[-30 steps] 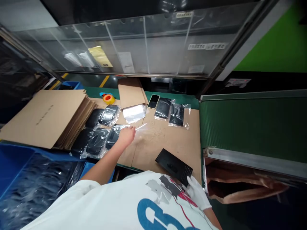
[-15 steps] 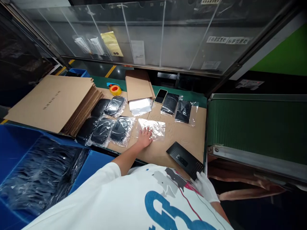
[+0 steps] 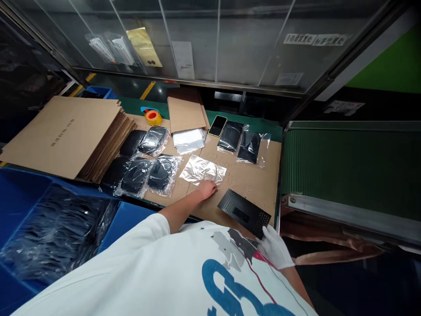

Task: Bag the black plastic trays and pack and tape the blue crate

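My bare left hand (image 3: 207,189) has its fingers curled in at the near edge of a clear plastic bag (image 3: 199,170), which lies on the cardboard-covered table. In its white glove, my right hand (image 3: 276,249) grips one corner of a flat black panel (image 3: 232,200). Small holes are cut towards both ends of the panel, with a dark rectangle in its middle. The panel is tilted just above the table's near edge. Beside my left hand lies a black piece in a clear bag (image 3: 161,172).
Several bagged black pieces (image 3: 136,174) lie left, beside a cardboard stack (image 3: 62,131). Behind are yellow tape (image 3: 153,116), silvery bags (image 3: 189,140), a phone (image 3: 218,126) and more bagged pieces (image 3: 249,147). A blue bin (image 3: 131,221) stands near left; a green conveyor (image 3: 345,162) runs right.
My left hand has gone from spread flat on the plastic bag to curled at its near edge, and the bag has turned. The black panel in my right hand has moved slightly left.
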A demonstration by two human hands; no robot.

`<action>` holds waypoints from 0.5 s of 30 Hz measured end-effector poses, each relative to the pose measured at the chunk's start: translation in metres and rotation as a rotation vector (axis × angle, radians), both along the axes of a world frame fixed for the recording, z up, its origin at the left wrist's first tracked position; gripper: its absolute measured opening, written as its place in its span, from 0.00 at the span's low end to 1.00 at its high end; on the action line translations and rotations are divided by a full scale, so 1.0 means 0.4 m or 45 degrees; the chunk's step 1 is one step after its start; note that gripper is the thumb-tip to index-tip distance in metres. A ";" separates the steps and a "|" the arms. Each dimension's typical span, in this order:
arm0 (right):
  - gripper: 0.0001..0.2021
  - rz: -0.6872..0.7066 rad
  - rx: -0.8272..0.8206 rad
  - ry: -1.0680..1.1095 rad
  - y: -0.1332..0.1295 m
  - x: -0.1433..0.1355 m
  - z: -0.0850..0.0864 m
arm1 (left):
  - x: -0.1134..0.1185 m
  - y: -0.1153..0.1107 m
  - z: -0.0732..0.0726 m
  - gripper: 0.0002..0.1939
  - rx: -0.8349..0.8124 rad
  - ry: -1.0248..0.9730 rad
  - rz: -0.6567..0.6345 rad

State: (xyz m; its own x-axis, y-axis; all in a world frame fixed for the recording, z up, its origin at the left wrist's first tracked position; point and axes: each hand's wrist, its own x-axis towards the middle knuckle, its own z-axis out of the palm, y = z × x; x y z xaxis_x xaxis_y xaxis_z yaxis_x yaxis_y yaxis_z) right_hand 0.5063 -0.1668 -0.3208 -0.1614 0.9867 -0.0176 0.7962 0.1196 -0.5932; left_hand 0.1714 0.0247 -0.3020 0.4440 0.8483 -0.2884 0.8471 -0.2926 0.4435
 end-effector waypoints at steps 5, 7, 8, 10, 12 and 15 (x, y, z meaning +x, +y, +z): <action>0.14 -0.050 -0.115 0.227 0.042 -0.009 -0.008 | -0.050 -0.040 0.031 0.11 -0.026 -0.071 0.048; 0.16 -0.070 -0.213 0.348 0.066 -0.020 0.001 | -0.058 -0.056 0.037 0.10 -0.034 -0.098 0.112; 0.17 -0.080 -0.267 0.421 0.079 -0.026 0.008 | -0.060 -0.062 0.039 0.10 -0.036 -0.111 0.150; 0.16 -0.131 -0.389 0.605 0.107 -0.041 0.030 | -0.062 -0.072 0.039 0.09 -0.041 -0.138 0.221; 0.14 -0.193 -0.494 0.753 0.133 -0.056 0.056 | -0.062 -0.080 0.040 0.08 -0.048 -0.168 0.276; 0.13 -0.211 -0.592 0.819 0.164 -0.075 0.088 | -0.064 -0.088 0.043 0.08 -0.063 -0.211 0.330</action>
State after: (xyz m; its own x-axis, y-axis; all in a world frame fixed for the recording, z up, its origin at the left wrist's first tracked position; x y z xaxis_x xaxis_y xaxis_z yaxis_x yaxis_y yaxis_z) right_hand 0.4765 -0.1014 -0.2856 -0.1323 0.9132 -0.3856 0.2683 -0.3415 -0.9008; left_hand 0.1458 -0.0107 -0.2847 0.2592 0.9262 -0.2738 0.8055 -0.0508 0.5905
